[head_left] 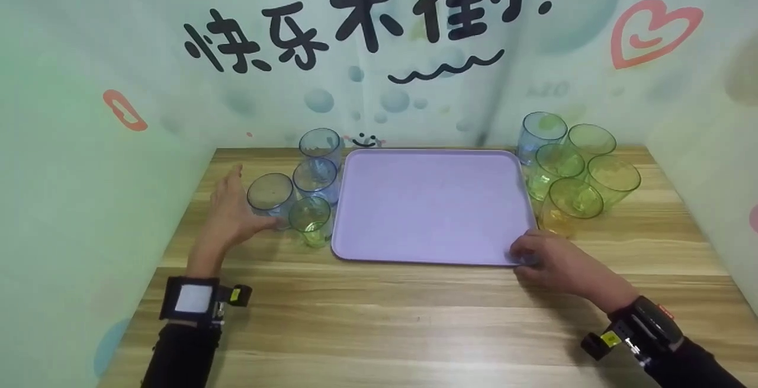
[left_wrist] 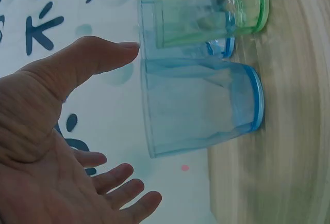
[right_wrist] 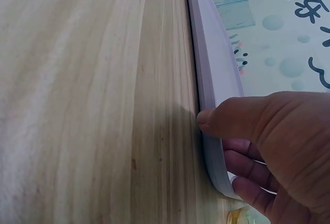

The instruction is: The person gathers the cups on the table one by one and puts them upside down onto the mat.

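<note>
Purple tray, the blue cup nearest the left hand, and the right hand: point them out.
purple tray (head_left: 432,204): head view, bare middle of its floor.
blue cup (head_left: 270,194): head view, its side wall.
right hand (head_left: 556,265): head view, back of the hand.

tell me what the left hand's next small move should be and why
Probably close the left hand round the nearest clear blue plastic cup. The hand is open, its fingers spread just beside that cup with no grip on it yet, as the left wrist view shows. The right hand already pinches the near right corner of the lilac plastic tray, which sits bare on the wooden table.
</note>
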Tool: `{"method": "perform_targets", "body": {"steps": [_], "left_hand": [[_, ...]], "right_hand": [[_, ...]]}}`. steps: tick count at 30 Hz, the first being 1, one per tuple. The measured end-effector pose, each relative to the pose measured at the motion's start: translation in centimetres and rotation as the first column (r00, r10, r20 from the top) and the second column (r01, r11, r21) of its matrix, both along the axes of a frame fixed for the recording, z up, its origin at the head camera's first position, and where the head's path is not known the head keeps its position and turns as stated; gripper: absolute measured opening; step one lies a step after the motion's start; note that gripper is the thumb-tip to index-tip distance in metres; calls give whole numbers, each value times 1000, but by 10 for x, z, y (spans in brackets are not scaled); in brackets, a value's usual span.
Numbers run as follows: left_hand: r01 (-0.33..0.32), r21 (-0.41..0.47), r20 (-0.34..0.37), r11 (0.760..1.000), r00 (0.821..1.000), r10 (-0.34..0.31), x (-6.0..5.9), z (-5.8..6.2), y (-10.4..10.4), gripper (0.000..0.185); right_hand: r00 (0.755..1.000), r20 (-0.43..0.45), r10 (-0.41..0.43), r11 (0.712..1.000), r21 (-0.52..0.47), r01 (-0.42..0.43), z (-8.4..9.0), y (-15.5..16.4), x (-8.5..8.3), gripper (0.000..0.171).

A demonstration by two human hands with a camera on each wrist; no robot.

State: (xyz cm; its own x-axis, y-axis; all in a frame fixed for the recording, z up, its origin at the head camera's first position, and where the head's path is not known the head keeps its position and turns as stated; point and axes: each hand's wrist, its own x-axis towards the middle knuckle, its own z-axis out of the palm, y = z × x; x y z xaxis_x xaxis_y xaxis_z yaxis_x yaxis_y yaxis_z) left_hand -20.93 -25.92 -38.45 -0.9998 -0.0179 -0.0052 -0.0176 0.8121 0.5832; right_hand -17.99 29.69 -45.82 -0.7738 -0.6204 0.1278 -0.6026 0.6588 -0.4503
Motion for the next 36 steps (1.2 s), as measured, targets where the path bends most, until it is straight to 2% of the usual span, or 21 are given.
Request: {"method": "perform_targets", "body": {"steps": [7,16,24,36], "left_hand": [[29,31,71,999,997,-31,-11,-8,-6,125],[20,105,73,994,997,-27,-13,-19,-7,107],[51,126,27,991,998,-54,-16,-26,-1,98],[37,194,56,980,997,-49,-14,-34,-6,100]], "right_hand": [[1000,-2,6,1000,0,-6,-2,-2,-2,27],[1000,-3,30,999,-15,-30,-4,-3,-3,21],[986,-132,103,991,-70,-113,-7,4,-3,25],[997,-61,55,995,-76,-60,-8,1,-4,26]]}}
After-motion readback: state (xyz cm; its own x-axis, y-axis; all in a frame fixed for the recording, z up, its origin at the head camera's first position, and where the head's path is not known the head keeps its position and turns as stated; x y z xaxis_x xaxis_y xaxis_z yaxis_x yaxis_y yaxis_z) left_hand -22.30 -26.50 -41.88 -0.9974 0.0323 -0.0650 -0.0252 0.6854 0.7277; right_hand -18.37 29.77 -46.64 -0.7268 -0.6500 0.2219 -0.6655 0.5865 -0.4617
